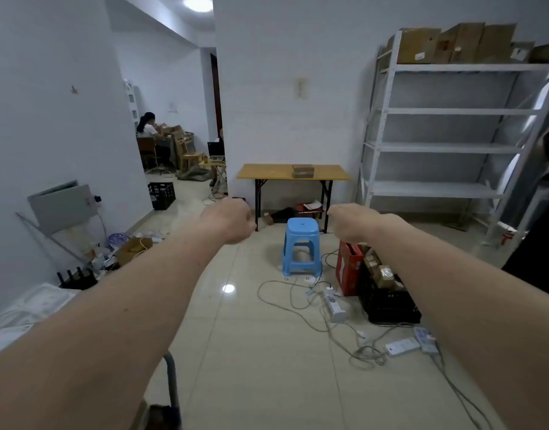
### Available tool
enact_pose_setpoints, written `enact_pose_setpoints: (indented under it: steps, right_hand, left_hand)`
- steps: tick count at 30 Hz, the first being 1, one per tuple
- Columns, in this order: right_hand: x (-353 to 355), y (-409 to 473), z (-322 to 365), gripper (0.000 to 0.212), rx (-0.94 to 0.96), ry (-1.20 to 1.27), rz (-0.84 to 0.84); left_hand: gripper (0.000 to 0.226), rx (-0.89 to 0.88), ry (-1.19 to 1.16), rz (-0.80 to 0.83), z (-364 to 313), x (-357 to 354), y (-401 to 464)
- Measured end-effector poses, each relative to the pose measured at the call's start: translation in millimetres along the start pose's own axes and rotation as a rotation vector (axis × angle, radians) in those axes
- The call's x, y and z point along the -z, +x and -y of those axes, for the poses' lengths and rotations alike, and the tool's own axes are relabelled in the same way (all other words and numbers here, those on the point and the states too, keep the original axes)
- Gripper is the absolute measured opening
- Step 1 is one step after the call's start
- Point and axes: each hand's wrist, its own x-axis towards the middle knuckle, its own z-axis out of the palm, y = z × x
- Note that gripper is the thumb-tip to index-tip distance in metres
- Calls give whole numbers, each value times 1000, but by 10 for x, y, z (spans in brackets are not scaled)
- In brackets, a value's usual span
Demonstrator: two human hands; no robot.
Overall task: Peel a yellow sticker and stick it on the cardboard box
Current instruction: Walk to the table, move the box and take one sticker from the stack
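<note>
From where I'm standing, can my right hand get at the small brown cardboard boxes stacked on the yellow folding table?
Probably not yet. The right hand hangs well short of the cardboard boxes on the yellow table, and the blue plastic stool stands between.

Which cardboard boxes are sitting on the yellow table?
The small stack of flat cardboard boxes on the yellow table; the other boxes stand atop the white shelf.
</note>
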Motion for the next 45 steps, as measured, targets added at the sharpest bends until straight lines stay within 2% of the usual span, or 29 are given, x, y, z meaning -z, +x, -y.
enact_pose_setpoints:
  steps: [5,11,17,20,30,41,45]
  right_hand:
    - [-136,385,-77,34,-39,8,69]
    - [-297,1123,5,27,-26,-10,67]
    - [-319,1960,221,39,12,-32,55]
    - [-348,2335,296,39,21,-55,51]
    - [-487,3754,329,36,86,-79,75]
    - [-363,5748,-75,36,132,-95,55]
    - [-438,6398,-123,36,135,-89,91]
  left_hand:
    - [33,36,12,54,67,-163,258]
    - [32,15,70,93,361,-392,881]
    - [29,-9,171,121,786,-561,1584]
    - [29,-14,187,127,964,-673,1948]
    - [30,5,171,191,1396,-1098,3036]
    - [35,75,122,158,1534,-1332,4837]
    - [40,108,42,206,1608,-1518,5342]
